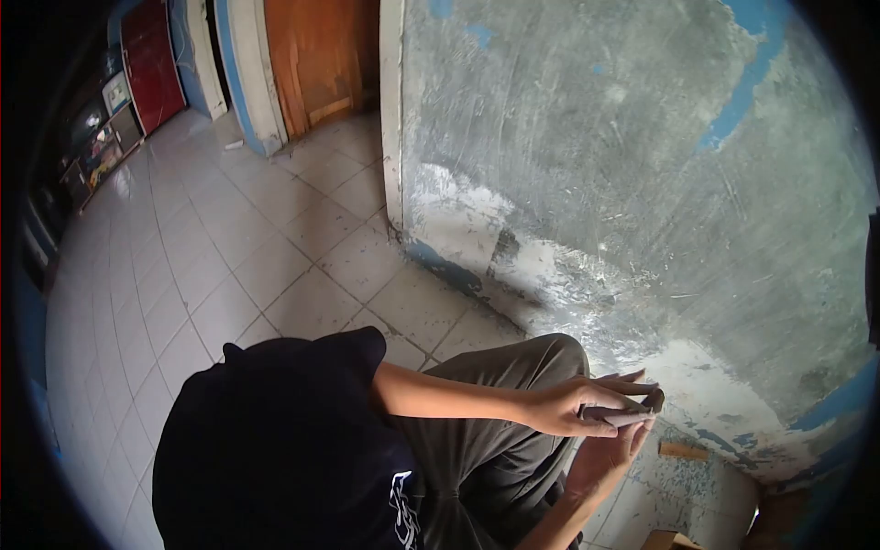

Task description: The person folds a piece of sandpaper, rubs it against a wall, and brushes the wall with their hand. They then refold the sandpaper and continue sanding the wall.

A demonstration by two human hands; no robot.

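Note:
My left hand (570, 406) is closed on a thin, grey, folded piece that looks like sandpaper (625, 418), pinched between thumb and fingers. From below, my right hand (612, 451) reaches up to the same piece, its fingers closed at the far end. Part of the piece is hidden behind the fingers. Both hands are beyond my bent knee (559, 353), in front of the lower wall. That wall (587, 165) is scraped to grey and white, with patches of blue paint left on it.
A small brown block (683, 451) lies on the tiled floor (275, 266) among paint flakes. The corner of a cardboard-like box (671, 539) shows at the bottom edge. Farther back are a wooden door (316, 64), a red cabinet or fridge (152, 64) and a shelf unit (105, 147).

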